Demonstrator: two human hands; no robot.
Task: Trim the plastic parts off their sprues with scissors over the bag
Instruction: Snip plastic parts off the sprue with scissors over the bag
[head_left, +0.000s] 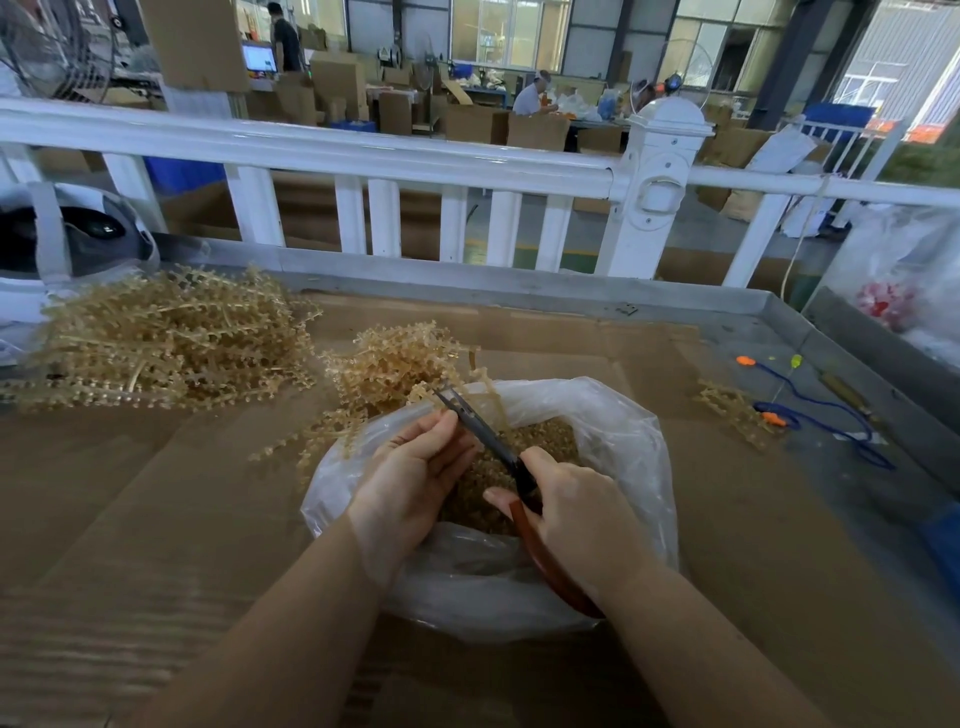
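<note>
Over the open plastic bag (613, 415), the left hand (415, 467) pinches a tan sprue (485, 389) running up and away. The right hand (576, 499), its grip clenched on the scissors (488, 436), points the parted blades up-left at it.

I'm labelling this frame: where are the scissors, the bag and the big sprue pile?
scissors (485, 434), head view, on the dark blade.
bag (631, 431), head view, right rim.
sprue pile (171, 338), head view, its middle.

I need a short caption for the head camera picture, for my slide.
Right hand works scissors on a sprue held by left hand over the bag.
</note>
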